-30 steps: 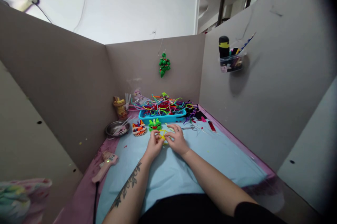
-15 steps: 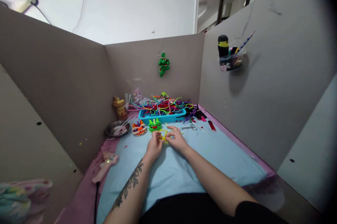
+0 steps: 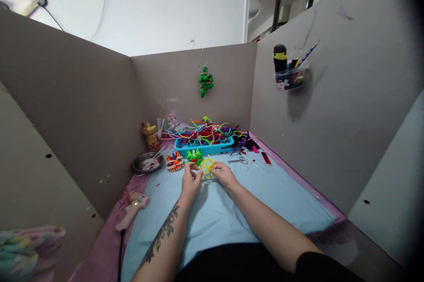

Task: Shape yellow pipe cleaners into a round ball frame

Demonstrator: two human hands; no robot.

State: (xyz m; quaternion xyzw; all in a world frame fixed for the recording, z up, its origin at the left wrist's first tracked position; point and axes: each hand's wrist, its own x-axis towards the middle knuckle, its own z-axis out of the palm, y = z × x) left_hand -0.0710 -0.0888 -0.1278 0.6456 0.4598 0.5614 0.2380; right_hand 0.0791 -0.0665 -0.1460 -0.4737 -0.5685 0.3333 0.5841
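A round yellow pipe-cleaner frame (image 3: pixel 202 163), with spokes across its inside, is held up over the blue sheet. My right hand (image 3: pixel 225 175) pinches its right edge between thumb and fingers. At its left side is my left hand (image 3: pixel 191 181), thumb and fingers apart; the thumb tip lies close to the rim, and whether it touches is too small to tell. Just behind the left fingers sits a green fuzzy animal head (image 3: pixel 194 156) with eyes and a red mouth. Left of that stands an orange, white and purple fuzzy head (image 3: pixel 174 162).
Behind the hands, a blue tray (image 3: pixel 205 148) overflows with coloured pipe cleaners. Scissors (image 3: pixel 243 160) and a red-handled tool (image 3: pixel 266 158) lie to the right. A metal bowl (image 3: pixel 141 167) and a pink glue gun (image 3: pixel 132 212) with a cord are on the left. Grey partitions surround the table.
My left hand has moved slightly left, off the frame's middle, and its fingers have spread. The yellow frame now faces me more fully, held by my right hand.
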